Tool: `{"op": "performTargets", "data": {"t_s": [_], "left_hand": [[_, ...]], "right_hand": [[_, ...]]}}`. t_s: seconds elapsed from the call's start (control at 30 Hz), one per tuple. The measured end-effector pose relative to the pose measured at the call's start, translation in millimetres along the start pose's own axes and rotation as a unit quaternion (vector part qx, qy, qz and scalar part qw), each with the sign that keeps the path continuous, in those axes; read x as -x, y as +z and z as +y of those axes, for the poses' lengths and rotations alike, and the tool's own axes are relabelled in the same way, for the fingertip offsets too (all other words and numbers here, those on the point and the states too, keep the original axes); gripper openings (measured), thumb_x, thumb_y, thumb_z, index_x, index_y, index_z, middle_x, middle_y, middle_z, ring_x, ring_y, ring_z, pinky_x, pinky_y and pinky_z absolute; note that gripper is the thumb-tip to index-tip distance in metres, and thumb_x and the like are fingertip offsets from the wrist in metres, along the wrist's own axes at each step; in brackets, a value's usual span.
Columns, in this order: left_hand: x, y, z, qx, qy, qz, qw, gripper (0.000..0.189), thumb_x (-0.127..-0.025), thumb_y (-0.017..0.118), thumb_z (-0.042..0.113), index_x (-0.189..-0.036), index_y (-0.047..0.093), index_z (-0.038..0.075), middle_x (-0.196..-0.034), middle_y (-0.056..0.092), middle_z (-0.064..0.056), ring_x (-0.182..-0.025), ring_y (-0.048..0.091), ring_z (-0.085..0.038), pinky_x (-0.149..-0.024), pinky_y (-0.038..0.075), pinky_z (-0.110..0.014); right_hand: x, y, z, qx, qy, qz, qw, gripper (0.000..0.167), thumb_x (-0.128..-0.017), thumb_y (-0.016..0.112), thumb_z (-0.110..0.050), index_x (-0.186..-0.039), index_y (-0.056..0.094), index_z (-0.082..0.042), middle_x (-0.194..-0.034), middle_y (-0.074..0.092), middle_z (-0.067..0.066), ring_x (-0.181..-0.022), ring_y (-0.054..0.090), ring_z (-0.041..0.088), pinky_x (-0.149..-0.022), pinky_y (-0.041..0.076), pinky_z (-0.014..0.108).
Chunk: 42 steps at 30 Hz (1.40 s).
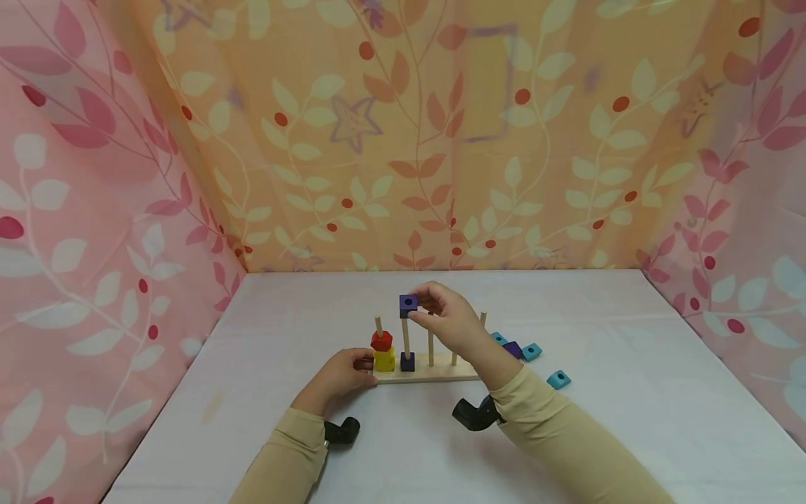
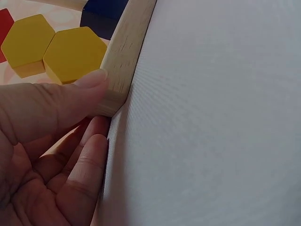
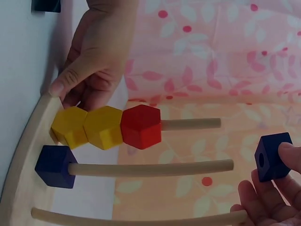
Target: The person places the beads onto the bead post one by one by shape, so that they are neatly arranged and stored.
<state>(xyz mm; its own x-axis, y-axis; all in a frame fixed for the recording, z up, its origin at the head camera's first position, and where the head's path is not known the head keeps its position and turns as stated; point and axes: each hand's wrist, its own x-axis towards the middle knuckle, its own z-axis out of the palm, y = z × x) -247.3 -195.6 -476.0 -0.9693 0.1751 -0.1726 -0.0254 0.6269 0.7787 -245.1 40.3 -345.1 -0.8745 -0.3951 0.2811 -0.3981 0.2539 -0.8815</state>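
Observation:
My right hand (image 1: 448, 318) pinches a dark blue square block (image 3: 272, 157) with a round hole through it. The block is above the second peg (image 3: 155, 168), its hole turned toward the tip, and a gap shows between them in the right wrist view. At that peg's foot sits another dark blue block (image 3: 55, 166). My left hand (image 1: 343, 372) grips the left end of the wooden peg base (image 2: 123, 52), thumb on its edge. On the end peg are two yellow hexagonal blocks (image 3: 104, 127) with a red one (image 3: 141, 126) on top.
Farther right, more upright pegs (image 1: 431, 343) stand on the base. Several loose light blue blocks (image 1: 558, 379) and a dark purple block (image 1: 513, 349) lie right of it on the white tabletop (image 1: 283, 308). Patterned cloth (image 1: 403, 140) hangs behind and at both sides.

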Motion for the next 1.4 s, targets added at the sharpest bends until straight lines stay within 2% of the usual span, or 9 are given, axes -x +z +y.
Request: {"op": "performTargets", "data": {"t_s": [0.3, 0.47, 0.83, 1.0, 1.27, 1.4], "left_hand": [[-0.5, -0.6, -1.0, 0.015, -0.007, -0.001, 0.9999, 0.051, -0.072, 0.077, 0.014, -0.119, 0.058, 0.008, -0.103, 0.064, -0.002, -0.097, 0.058, -0.018, -0.091, 0.044, -0.042], [-1.6, -0.2, -3.3, 0.014, -0.005, -0.002, 0.9999, 0.051, -0.073, 0.077, 0.015, -0.120, 0.058, 0.009, -0.103, 0.063, -0.002, -0.097, 0.057, -0.018, -0.091, 0.044, -0.043], [0.0, 0.3, -1.0, 0.008, -0.011, 0.003, 0.9999, 0.051, -0.072, 0.077, 0.015, -0.120, 0.058, 0.008, -0.102, 0.064, -0.001, -0.096, 0.057, -0.018, -0.092, 0.043, -0.043], [0.2, 1.2, -1.3, 0.004, -0.013, 0.003, 0.9999, 0.052, -0.072, 0.077, 0.016, -0.120, 0.059, 0.009, -0.101, 0.064, -0.001, -0.095, 0.057, -0.017, -0.092, 0.043, -0.043], [1.3, 1.1, -0.9, 0.020, -0.016, 0.001, 0.9997, 0.052, -0.072, 0.077, 0.016, -0.120, 0.058, 0.008, -0.102, 0.063, -0.002, -0.096, 0.057, -0.018, -0.092, 0.044, -0.043], [1.5, 0.7, -0.4, 0.011, -0.012, 0.000, 0.9999, 0.052, -0.072, 0.077, 0.016, -0.120, 0.058, 0.008, -0.102, 0.063, -0.001, -0.096, 0.057, -0.018, -0.091, 0.044, -0.043]], "right_hand": [[-2.2, 11, 7, 0.005, 0.037, -0.001, 0.9993, 0.024, -0.087, 0.062, -0.013, -0.110, 0.056, -0.012, -0.103, 0.059, 0.003, -0.094, 0.056, 0.019, -0.082, 0.048, 0.034], [-3.1, 14, 11, -0.006, 0.051, -0.005, 0.9987, 0.025, -0.087, 0.062, -0.013, -0.111, 0.055, -0.013, -0.105, 0.058, 0.004, -0.095, 0.058, 0.018, -0.083, 0.049, 0.035], [-3.1, 19, 19, -0.016, 0.063, 0.015, 0.9978, 0.025, -0.086, 0.063, -0.011, -0.110, 0.057, -0.012, -0.099, 0.060, 0.004, -0.089, 0.058, 0.017, -0.080, 0.050, 0.033], [-0.8, 23, 22, -0.026, 0.077, 0.025, 0.9964, 0.031, -0.084, 0.065, -0.008, -0.113, 0.054, -0.011, -0.100, 0.059, 0.006, -0.088, 0.058, 0.018, -0.082, 0.050, 0.033], [4.2, 32, 37, -0.050, 0.110, 0.040, 0.9919, 0.049, -0.085, 0.065, -0.010, -0.127, 0.041, -0.012, -0.105, 0.058, 0.008, -0.091, 0.059, 0.018, -0.085, 0.049, 0.032], [7.2, 37, 46, -0.065, 0.116, 0.048, 0.9900, 0.043, -0.084, 0.065, -0.009, -0.122, 0.045, -0.009, -0.106, 0.057, 0.009, -0.092, 0.058, 0.019, -0.086, 0.049, 0.033]]}}
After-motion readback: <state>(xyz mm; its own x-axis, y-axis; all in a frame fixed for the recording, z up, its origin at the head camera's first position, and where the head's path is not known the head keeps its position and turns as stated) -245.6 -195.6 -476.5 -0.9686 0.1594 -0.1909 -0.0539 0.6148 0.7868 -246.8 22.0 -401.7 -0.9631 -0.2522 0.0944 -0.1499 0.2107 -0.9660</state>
